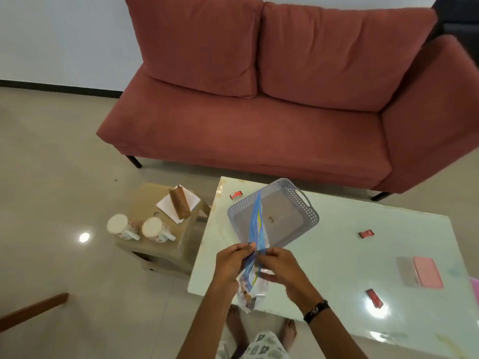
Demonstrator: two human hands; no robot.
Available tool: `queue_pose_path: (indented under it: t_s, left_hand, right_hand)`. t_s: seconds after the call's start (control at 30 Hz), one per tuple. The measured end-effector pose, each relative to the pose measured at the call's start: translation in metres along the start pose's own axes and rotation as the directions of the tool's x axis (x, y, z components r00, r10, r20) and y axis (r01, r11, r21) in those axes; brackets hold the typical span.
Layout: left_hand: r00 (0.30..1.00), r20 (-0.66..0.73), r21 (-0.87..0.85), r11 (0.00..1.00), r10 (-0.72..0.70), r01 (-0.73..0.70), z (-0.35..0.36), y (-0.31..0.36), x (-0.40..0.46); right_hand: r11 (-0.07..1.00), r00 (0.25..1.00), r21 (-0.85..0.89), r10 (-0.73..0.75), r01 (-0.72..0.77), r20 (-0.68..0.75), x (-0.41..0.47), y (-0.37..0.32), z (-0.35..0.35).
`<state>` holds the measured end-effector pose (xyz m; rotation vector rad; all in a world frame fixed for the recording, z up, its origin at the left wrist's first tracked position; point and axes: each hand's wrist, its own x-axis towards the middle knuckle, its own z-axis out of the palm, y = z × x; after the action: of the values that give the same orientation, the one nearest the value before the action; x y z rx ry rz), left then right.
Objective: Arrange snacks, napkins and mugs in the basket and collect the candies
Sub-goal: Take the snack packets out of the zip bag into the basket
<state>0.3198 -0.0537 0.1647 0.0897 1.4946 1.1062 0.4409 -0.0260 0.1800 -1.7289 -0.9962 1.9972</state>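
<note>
Two mugs [141, 228] and napkins [178, 204] are seen on a low stool [160, 244]. A blue snack packet [255, 252] is pinched between the left hand [230, 260] and right hand [282, 268] over the desk [337, 255], before a grey basket [274, 211]. Red candies [366, 233] are scattered rightward.

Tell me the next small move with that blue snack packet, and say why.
Probably lower the blue snack packet forward into the grey basket. Both the left hand and the right hand pinch it upright just in front of the basket, which looks nearly bare inside. The mugs, napkins and red candies are not yet collected.
</note>
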Motion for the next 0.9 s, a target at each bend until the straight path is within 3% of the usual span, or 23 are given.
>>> queue_pose_path:
  t_s: [0.17,0.33,0.5,0.7,0.9]
  left_hand:
    - [0.978,-0.171,0.123,0.988,0.116,-0.096,0.017,-0.025,-0.020]
    - [0.944,-0.135,0.425,0.878,0.302,-0.220,0.022,-0.041,-0.038]
    - [0.946,-0.161,0.466,0.867,0.280,-0.177,0.016,-0.057,-0.047]
    - [0.915,-0.123,0.547,0.795,0.385,-0.262,0.019,-0.057,-0.054]
    - [0.941,0.004,0.612,0.743,0.339,-0.270,0.023,-0.061,-0.067]
  right_hand:
    - [0.921,0.988,-0.381,-0.128,0.085,-0.089,-0.017,0.038,0.002]
    - [0.900,0.956,-0.393,-0.260,0.188,-0.137,-0.024,0.039,-0.005]
    - [0.894,0.942,-0.380,-0.307,0.237,-0.137,-0.024,0.043,-0.017]
    - [0.919,0.944,-0.378,-0.216,0.111,-0.248,-0.025,0.048,-0.032]
    - [0.731,0.950,-0.681,-0.240,0.043,-0.198,-0.008,0.036,-0.049]
